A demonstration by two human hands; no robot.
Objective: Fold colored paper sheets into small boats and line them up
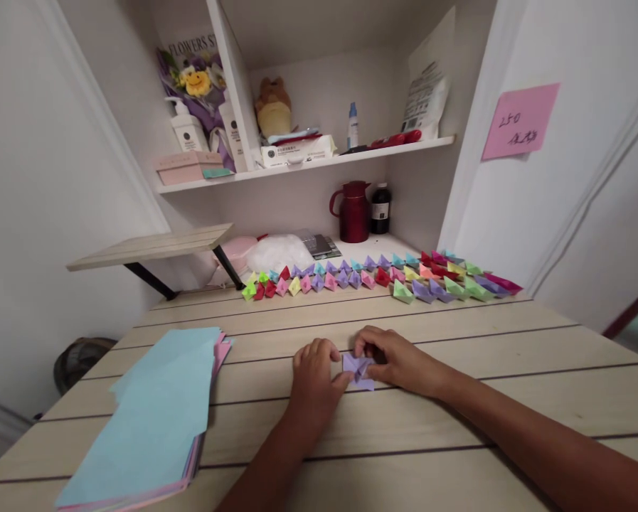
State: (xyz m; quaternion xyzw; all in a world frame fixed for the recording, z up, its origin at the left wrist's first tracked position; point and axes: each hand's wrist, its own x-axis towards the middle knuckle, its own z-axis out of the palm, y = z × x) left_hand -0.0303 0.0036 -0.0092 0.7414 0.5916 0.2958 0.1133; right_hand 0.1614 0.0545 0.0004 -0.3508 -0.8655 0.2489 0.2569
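A small folded sheet of purple origami paper [358, 368] lies on the wooden-slat table between my two hands. My left hand [319, 373] is at its left edge, fingers curled and the thumb touching the paper. From the right, my right hand [390, 359] pinches the paper's right side with thumb and fingertips. Creased flaps meet near the middle of the sheet. To the left rests a stack of coloured paper [153, 405], light blue on top with pink and other colours showing at its edges.
Rows of small folded paper boats [345, 277] in many colours line the table's back edge. A raised wooden stand [153, 245] is at the back left. Behind are white shelves [319, 160] with a red jug [353, 213], a dark bottle [380, 210] and a tissue pack [300, 151].
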